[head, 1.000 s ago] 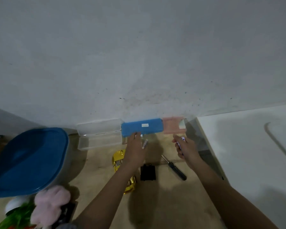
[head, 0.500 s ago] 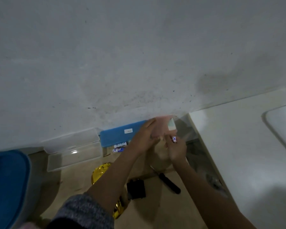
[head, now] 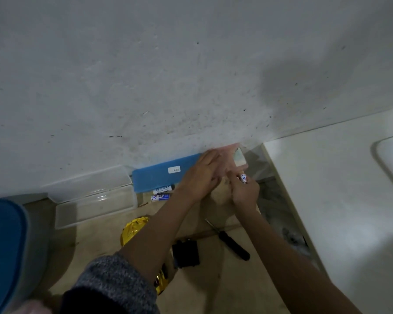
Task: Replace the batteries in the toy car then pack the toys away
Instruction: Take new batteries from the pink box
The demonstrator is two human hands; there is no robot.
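**Head view: one battery pinched at the pink case, toy car waiting nearer the person**

**Step in hand.** Nearest the person, the gold toy car (head: 134, 230) lies on the floor, partly hidden under the left forearm. A black piece (head: 186, 253), judged to be its battery cover, lies detached just beside it, and the screwdriver (head: 234, 245) is near on the right.

Further out, the right hand (head: 244, 192) pinches a single battery (head: 243, 178) between thumb and fingertips. The left hand (head: 200, 173) lies with its fingers stretched flat over the pink case (head: 237, 148) and holds nothing visible. Whether the cell is leaving or entering the case cannot be told.

Recommended:
- Keep the left hand pressing the case down so it does not skid along the wall.
- Keep the pinched cell apart from the two loose batteries (head: 161, 193) beside the blue case (head: 159, 175) (spent or fresh, unknown).
- Check the polarity marks before seating any cell in the car.

**Surface and room.** The floor (head: 213, 288) is beige, dimly lit and scuffed. A blue-lidded bin (head: 2, 245) stands near on the left. Beyond it a clear box (head: 93, 207) lies open against the wall. A white unit (head: 338, 200) flanks the right side, with a dark gap (head: 281, 214) at its foot. A dropped cell could roll in there. The wall (head: 191, 75) is grey and speckled with marks.
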